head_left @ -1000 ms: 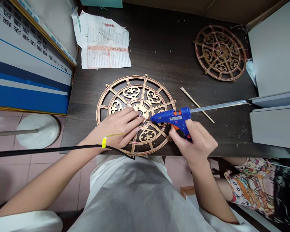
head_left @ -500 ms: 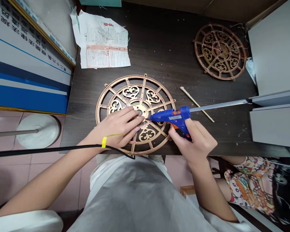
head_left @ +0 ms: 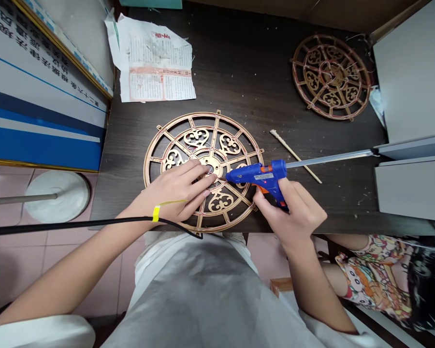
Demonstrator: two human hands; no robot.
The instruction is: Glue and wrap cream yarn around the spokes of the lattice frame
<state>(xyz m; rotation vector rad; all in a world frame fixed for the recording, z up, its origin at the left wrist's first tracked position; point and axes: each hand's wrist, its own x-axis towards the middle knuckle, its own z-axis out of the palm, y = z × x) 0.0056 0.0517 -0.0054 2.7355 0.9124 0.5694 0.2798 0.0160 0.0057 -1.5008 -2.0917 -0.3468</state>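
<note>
Across the round frame (head_left: 212, 160), the left hand (head_left: 176, 186) lay loosely spread, partly hiding it; the right hand (head_left: 297, 208) gripped a glue gun (head_left: 255, 174).

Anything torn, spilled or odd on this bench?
Yes: the printed sheet, far left on the table, has ragged, torn edges. Pale specks also litter the dark table, like loose debris. The visible part of the near round frame shows no obvious damage.
</note>
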